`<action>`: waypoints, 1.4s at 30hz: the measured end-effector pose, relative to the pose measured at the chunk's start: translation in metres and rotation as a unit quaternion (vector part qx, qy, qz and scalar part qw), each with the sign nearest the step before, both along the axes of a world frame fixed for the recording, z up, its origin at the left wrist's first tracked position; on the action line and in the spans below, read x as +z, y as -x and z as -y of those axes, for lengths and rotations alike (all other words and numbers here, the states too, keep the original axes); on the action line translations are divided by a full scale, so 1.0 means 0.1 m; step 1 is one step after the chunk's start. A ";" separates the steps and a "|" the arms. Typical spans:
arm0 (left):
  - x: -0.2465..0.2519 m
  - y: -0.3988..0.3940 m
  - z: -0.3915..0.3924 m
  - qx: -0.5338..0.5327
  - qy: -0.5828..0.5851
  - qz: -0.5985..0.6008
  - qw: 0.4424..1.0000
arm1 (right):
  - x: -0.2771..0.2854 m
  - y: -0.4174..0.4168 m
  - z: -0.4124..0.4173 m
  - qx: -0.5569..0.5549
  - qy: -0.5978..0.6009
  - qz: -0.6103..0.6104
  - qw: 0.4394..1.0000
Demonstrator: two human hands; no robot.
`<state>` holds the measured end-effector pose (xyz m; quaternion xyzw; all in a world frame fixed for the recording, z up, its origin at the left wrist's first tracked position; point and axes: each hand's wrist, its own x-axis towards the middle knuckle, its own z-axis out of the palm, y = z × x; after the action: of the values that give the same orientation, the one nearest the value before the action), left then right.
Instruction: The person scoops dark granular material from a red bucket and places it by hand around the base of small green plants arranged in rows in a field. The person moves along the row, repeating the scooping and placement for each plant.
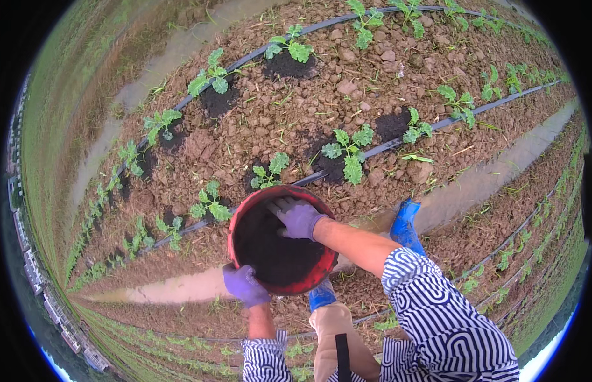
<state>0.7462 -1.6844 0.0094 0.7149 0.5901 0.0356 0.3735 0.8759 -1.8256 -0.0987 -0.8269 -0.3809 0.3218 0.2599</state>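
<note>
A red bucket (pixel 332 272) with dark, crumbly black material (pixel 262 243) inside is held up in front of my legs. My left hand (pixel 247 285), in a purple glove, grips its rim at the near left side. My right hand (pixel 298 219), gloved the same way, reaches down into the bucket from the right. Its thumb and fingers are spread at the surface of the black material, and the fingertips are darkened. Just beyond the bucket rim grows a leafy seedling (pixel 272 173). Another seedling (pixel 348 150) stands farther right, with black material at its base.
Black drip lines (pixel 401 139) run along the cloddy soil bed (pixel 277 129) beside rows of seedlings. Muddy water fills the furrow (pixel 468 188) at the bed's edge. My blue boots (pixel 407 224) stand by it. A second watery furrow (pixel 153 76) lies beyond the bed.
</note>
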 end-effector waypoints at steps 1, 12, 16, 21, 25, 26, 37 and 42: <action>0.03 -0.01 -0.04 0.041 0.034 -0.005 0.999 | 0.01 0.05 -0.16 0.001 0.021 -0.012 1.000; 0.23 -0.16 0.08 0.013 -0.010 -0.022 1.000 | 0.15 0.67 -0.28 0.163 0.159 -0.254 0.940; 0.13 -0.06 0.02 0.050 -0.023 -0.008 0.998 | 0.39 0.78 -0.10 0.080 0.048 -0.359 0.929; 0.16 -0.09 0.04 0.070 0.020 0.059 0.996 | 0.21 0.68 0.31 -0.172 -0.174 -0.773 0.585; 0.15 -0.14 0.12 0.050 0.023 0.053 0.997 | 0.06 0.04 0.61 -0.227 -0.372 -0.845 0.309; 0.10 -0.07 0.06 0.047 0.007 0.058 0.997 | 0.01 -0.20 0.64 -0.240 -0.416 -0.831 0.280; 0.02 -0.01 -0.03 0.020 -0.041 -0.013 0.999 | -0.23 -3.74 1.20 -0.552 -0.489 -0.421 0.528; 0.21 -0.14 0.03 0.047 -0.026 0.008 0.999 | 0.02 -2.68 0.64 -0.566 -0.367 -0.371 0.638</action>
<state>0.7603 -1.6875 0.0299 0.6958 0.6185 0.0743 0.3575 1.1442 -1.8896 -0.0965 -0.5282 0.2031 0.2255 0.7930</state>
